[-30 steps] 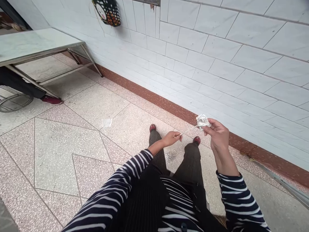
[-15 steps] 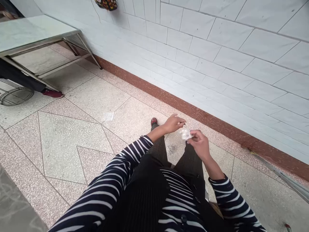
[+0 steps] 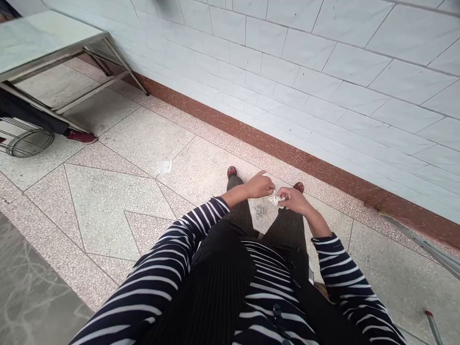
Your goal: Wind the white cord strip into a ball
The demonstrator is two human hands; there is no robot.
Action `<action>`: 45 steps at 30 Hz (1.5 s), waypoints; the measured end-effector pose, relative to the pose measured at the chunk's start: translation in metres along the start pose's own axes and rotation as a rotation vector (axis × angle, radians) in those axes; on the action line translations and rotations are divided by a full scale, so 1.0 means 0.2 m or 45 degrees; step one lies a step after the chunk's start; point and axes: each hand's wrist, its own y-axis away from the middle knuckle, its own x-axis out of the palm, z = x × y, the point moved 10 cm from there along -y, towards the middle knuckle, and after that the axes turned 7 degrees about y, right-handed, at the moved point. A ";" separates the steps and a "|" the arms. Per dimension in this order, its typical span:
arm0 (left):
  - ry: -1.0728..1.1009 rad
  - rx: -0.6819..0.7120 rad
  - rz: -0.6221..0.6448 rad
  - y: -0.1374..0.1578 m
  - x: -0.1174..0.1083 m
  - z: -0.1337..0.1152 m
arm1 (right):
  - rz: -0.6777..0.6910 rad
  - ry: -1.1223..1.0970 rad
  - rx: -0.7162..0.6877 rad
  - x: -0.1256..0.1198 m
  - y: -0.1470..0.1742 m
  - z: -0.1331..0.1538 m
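Between my hands is a small white bundle (image 3: 276, 200) with thin loops, like a tangle of string; its exact kind is too small to tell. My right hand (image 3: 294, 200) grips it from the right, thumb and fingers closed. Just left of it, my left hand (image 3: 260, 185) is closed in a pinch, with a pale strand at its fingertips that runs to the bundle. On the floor between my legs lies a similar greyish-white tangle (image 3: 258, 210).
A table (image 3: 46, 36) with metal legs stands at the upper left, and another person's red shoe (image 3: 82, 137) and a wire rack (image 3: 30, 143) are beneath it. A white paper scrap (image 3: 164, 166) lies on the floor. Metal poles (image 3: 420, 242) lie along the tiled wall at right.
My hands have drawn closer together around the white bundle, and my left fingers have curled in more. The view has shifted slightly; my right shoe now shows.
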 end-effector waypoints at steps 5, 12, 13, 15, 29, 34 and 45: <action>0.174 0.011 -0.051 0.00 0.01 0.00 | 0.170 -0.339 -0.039 -0.01 0.08 0.09; 0.606 -0.123 -0.122 -0.04 -0.03 0.11 | -0.073 -0.643 -0.198 -0.19 0.10 0.29; 0.647 -0.120 -0.133 -0.05 -0.03 0.12 | -0.102 -0.673 -0.198 -0.20 0.10 0.31; 0.717 -0.108 -0.151 -0.05 -0.03 0.11 | -0.175 -0.736 -0.198 -0.22 0.10 0.35; 0.773 -0.305 -0.095 0.19 0.04 0.19 | -0.900 -0.166 -0.196 -0.54 0.08 0.24; 0.808 -0.118 0.097 0.14 0.03 -0.09 | -0.928 0.119 -0.124 -0.53 0.08 0.12; 0.388 -0.155 -0.108 -0.05 -0.07 0.03 | -0.314 -0.122 -0.214 -0.09 0.18 0.11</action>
